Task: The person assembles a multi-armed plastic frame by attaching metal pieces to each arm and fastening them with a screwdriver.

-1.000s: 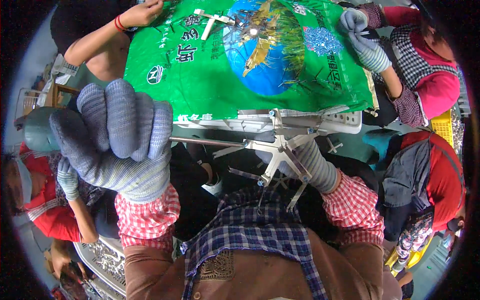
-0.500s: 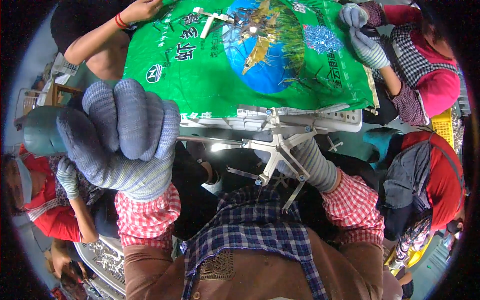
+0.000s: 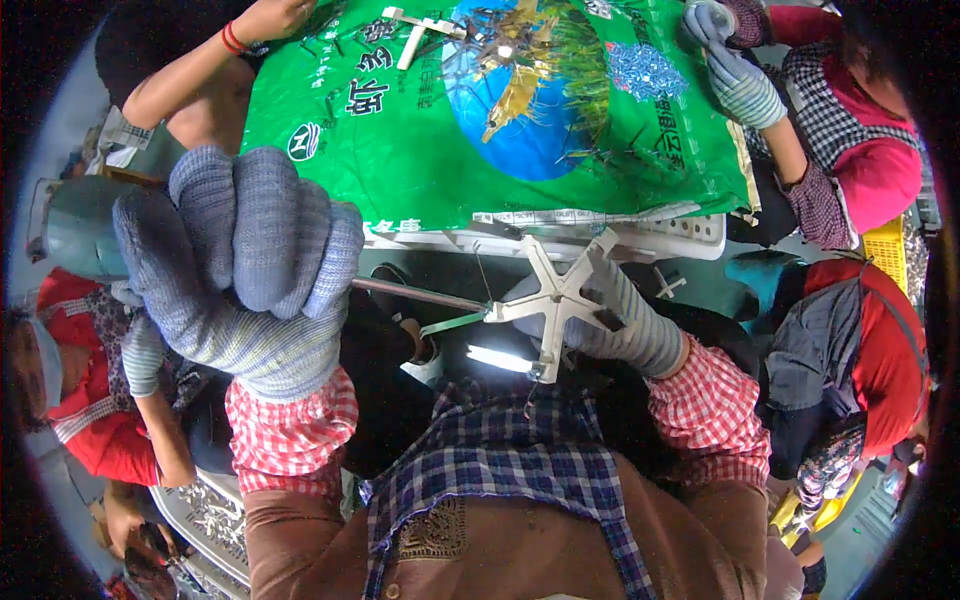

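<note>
My left hand (image 3: 250, 270), in a grey-blue knit glove, is closed in a fist around a screwdriver. Its metal shaft (image 3: 415, 292) runs right, and the tip meets the end of one arm of an off-white, five-armed star-shaped plastic part (image 3: 558, 296). Behind that part my right hand (image 3: 625, 325), in a striped knit glove, grips it; most of the fingers are hidden. A thin green-tinged strip (image 3: 452, 324) and a bright, glaring strip (image 3: 502, 358) stick out leftward from the star's arms.
Ahead lies a green printed sack (image 3: 400, 180) over a white plastic crate (image 3: 675, 238). On the sack are a white branched part (image 3: 415, 38) and dark slivers. A co-worker's gloved hands (image 3: 735, 75) are at far right, another's bare hand (image 3: 275, 18) at far left.
The star-shaped part has turned in my right hand, and its arms and strips point differently. My left fist stays nearly in place, while the screwdriver shaft slants down more to the right.
</note>
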A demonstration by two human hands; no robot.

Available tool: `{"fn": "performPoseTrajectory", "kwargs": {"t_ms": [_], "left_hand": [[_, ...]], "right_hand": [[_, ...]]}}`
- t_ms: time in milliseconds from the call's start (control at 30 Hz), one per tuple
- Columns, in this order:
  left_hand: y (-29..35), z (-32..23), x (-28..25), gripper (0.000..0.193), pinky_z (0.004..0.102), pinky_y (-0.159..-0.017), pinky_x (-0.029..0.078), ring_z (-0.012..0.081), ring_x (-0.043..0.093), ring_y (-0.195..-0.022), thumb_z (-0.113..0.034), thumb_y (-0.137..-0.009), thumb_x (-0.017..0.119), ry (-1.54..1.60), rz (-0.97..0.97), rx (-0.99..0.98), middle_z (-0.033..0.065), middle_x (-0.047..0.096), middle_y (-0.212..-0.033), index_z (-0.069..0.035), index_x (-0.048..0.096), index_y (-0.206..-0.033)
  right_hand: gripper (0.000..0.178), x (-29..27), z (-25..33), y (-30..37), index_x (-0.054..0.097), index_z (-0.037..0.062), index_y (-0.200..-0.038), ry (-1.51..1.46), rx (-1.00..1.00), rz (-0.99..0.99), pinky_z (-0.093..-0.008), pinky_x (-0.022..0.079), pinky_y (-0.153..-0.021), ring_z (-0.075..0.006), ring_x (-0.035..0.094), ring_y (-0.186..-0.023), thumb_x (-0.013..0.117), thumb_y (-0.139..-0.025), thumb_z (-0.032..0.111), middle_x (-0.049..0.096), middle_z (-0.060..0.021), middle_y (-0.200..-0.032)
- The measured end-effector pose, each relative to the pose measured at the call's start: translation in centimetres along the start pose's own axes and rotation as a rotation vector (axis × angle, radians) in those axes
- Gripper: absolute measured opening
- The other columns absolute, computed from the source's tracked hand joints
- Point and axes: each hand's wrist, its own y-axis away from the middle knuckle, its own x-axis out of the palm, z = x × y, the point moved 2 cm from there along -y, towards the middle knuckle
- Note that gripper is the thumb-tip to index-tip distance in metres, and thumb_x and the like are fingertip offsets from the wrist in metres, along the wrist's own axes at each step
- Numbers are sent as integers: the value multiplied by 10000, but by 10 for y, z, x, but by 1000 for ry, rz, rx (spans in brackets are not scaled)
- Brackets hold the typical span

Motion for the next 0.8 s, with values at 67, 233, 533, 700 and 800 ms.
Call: {"fn": "performPoseTrajectory", "kwargs": {"t_ms": [67, 233, 533, 700, 800], "left_hand": [[-3, 0, -1, 374, 213, -365, 292, 57, 313, -372, -417, -909, 568, 11, 48, -18, -53, 414, -551, -166, 424, -672], [-7, 0, -5, 375, 214, -348, 305, 52, 329, -362, -397, -895, 600, 65, 146, -60, -47, 456, -576, -166, 427, -657], [0, 5, 9, 398, 198, -295, 273, 59, 257, -354, -481, -874, 586, -458, -174, -38, 2, 407, -655, -136, 431, -750], [-13, 13, -7, 555, 222, -403, 247, 83, 283, -448, -676, -786, 567, -440, -159, 102, -8, 367, -708, -161, 381, -700], [-10, 11, -16, 658, 225, -499, 238, 95, 340, -545, -789, -678, 575, -523, -246, 146, -22, 365, -744, -174, 342, -687]], "right_hand": [[521, -3, -1, 2, 566, 35, -1203, 157, 41, -7, -428, 352, -1023, -334, 483, -1166, 726, -748, 233, 550, -125, -1211], [516, -18, -40, 4, 569, 39, -1195, 452, -155, -29, -436, 371, -992, -341, 508, -1116, 729, -740, 221, 542, -145, -1197], [604, -11, -30, -2, 572, 156, -1242, 640, -347, 58, -433, 436, -881, -317, 570, -1012, 733, -668, 254, 603, -91, -1115], [417, -17, -17, 1, 597, 57, -1136, 755, -225, -135, -449, 417, -842, -330, 552, -979, 656, -731, 137, 600, -111, -1090], [410, -14, -25, 5, 605, 67, -1139, 264, -17, -182, -445, 416, -865, -337, 548, -1003, 669, -745, 161, 592, -114, -1087]]}}
